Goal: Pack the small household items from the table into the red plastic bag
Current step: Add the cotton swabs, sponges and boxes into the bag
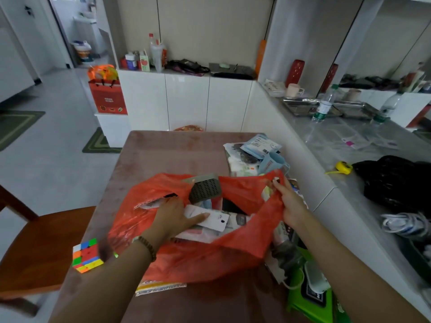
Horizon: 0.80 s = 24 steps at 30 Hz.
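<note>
The red plastic bag (198,257) lies open in the middle of the brown table (168,157). Inside it I see a grey perforated box (205,188), a white flat packet (210,219) and other small things. My left hand (176,214) is inside the bag's mouth, fingers resting flat on the white packet. My right hand (288,201) pinches the bag's right rim and holds it up. A colourful puzzle cube (86,256) sits on the table's left edge. Several packets and a blue mask (254,155) lie beyond the bag.
A green wipes pack (311,299) and wrapped items lie at the right, a clear zip pouch (161,287) under the bag's near side. A wooden chair (39,248) stands left. The grey counter (338,145) on the right holds a yellow tape measure (342,167), a black bag and bottles.
</note>
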### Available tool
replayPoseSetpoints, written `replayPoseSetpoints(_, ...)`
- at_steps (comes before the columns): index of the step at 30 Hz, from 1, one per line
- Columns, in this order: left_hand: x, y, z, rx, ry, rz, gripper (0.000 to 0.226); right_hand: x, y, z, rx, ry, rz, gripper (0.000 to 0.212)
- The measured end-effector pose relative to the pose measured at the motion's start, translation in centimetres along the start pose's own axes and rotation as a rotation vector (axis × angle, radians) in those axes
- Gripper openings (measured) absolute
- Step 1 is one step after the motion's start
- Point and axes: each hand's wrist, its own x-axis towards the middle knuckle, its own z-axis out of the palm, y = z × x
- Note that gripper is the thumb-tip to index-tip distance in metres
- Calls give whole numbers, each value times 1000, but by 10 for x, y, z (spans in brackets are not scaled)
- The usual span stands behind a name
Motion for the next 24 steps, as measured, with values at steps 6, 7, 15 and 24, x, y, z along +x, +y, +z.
replayPoseSetpoints(6, -2, 8, -42, -490, -178, -43, 27, -21, -50, 37, -362, -315, -131, 37)
replayPoseSetpoints(7, 2, 12, -58, -565, -158, -78, 22, -26, -58, 45, -367, -354, -145, 31)
replayPoseSetpoints(15, 38, -8, -204, -601, 107, -264, 39, -34, -113, 131, -410, -482, -351, 23)
replayPoseSetpoints(24, 84, 57, -291, -975, 191, 18, 40, -37, -226, 184, -405, -430, -668, 22)
